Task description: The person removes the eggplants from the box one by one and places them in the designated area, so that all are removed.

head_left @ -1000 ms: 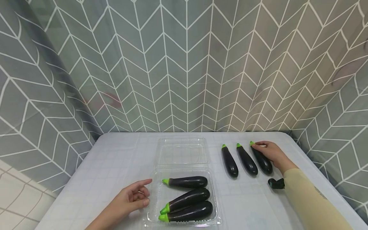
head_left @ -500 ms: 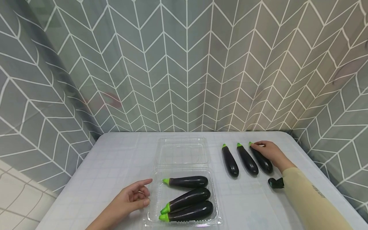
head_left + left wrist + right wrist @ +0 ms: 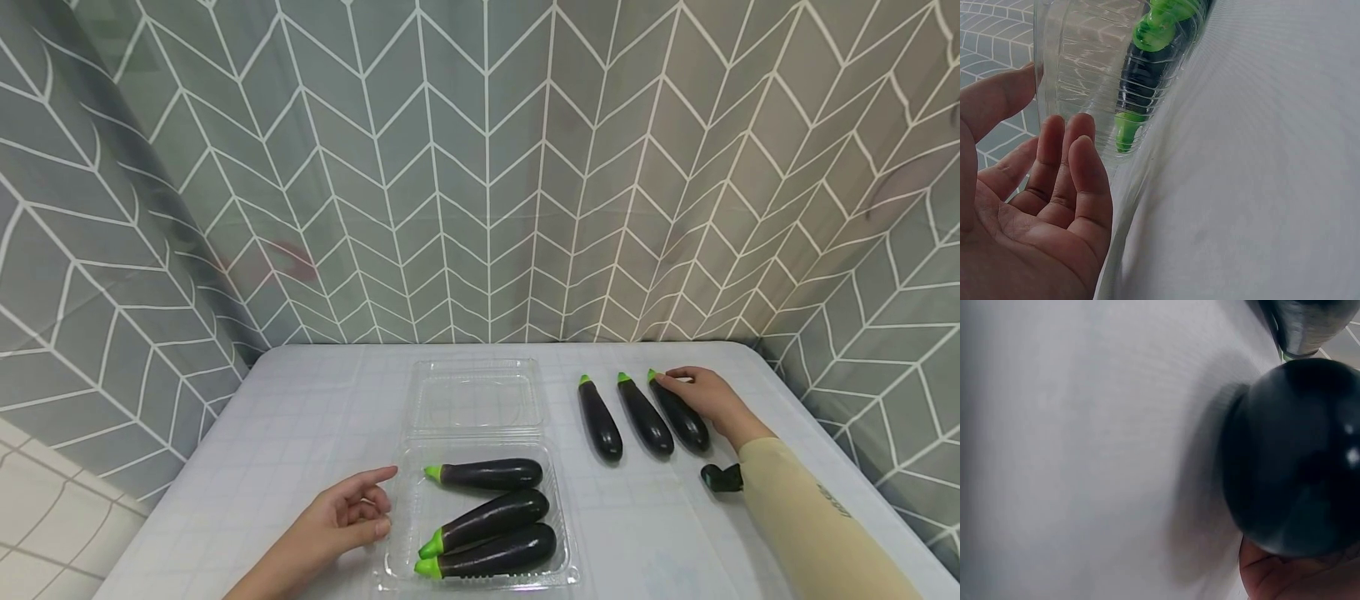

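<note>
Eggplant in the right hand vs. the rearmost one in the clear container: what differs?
Place: the held eggplant is outside the open clear container; the rear eggplant lies inside it.
Pose: the held eggplant points its stem end toward the curtain; the rear eggplant lies crosswise, stem end to the left.
Contact: the right hand grips the held eggplant; no hand touches the rear eggplant.
Shared: glossy dark body, green stem end.

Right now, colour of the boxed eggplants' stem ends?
Stem ends are bright green, clearest in the head view.

Between container (image 3: pixel 420 510) and loose eggplants (image 3: pixel 645 417) runs a seemingly passable lane.
</note>
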`<state>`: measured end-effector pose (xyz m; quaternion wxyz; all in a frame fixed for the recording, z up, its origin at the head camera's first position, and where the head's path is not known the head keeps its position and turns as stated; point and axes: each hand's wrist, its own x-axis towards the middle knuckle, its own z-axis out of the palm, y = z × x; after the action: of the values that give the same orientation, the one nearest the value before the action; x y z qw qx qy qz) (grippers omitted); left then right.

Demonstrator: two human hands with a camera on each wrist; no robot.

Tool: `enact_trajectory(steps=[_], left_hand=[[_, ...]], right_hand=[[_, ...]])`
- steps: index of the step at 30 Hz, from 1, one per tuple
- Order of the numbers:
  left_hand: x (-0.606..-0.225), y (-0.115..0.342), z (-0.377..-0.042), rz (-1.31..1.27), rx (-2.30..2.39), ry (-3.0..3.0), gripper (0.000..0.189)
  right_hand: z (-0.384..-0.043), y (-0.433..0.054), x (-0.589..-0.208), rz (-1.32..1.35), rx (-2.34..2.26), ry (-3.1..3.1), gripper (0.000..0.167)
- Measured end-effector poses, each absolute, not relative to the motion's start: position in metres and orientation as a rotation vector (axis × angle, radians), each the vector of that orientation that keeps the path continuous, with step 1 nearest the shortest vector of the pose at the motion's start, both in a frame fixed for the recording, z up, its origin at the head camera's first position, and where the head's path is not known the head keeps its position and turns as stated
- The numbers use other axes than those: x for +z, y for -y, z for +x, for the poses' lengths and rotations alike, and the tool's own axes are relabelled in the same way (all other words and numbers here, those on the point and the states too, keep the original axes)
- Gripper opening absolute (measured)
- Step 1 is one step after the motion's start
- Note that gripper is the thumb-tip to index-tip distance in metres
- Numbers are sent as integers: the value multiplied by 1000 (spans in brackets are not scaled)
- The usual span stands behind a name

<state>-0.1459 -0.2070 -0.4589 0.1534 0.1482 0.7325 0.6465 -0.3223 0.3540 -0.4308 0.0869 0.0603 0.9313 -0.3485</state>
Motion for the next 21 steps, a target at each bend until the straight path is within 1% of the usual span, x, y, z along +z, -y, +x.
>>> enact_trajectory(steps=[14,21], left_hand=[[-459,207,-146,447,1862,-2091,64],[-458,207,-146,437,1858,-2088,65]], right_hand=[[-322,-359,-430,164,-1082,-2784,82],[-314,-362,-406,128,-1137,-2827,89]])
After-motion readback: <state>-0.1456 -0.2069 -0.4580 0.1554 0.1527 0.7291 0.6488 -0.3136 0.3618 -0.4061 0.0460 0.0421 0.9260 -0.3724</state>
